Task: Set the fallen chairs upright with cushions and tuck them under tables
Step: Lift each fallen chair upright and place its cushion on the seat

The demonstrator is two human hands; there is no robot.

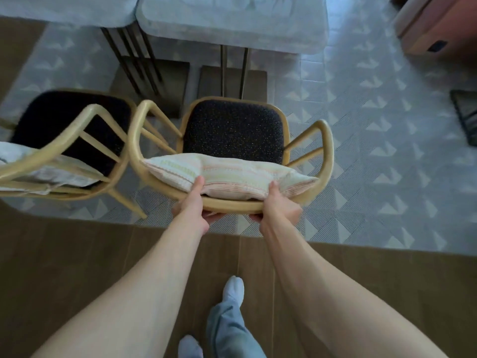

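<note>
The yellow bentwood chair with a dark speckled seat stands upright at centre frame, its curved back rail gripped by both hands. The left hand and right hand curl fingers under the rail, thumbs pressing the pale striped cushion against it. At twelve o'clock stands a grey marble-topped table; at nine o'clock, a second matching chair.

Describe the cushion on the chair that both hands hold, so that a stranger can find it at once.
Below the grey table stands a wooden chair with a dark speckled seat, gripped by the left hand and right hand. The striped cushion leans against its backrest; the neighbouring chair's cushion is plain pale.
</note>
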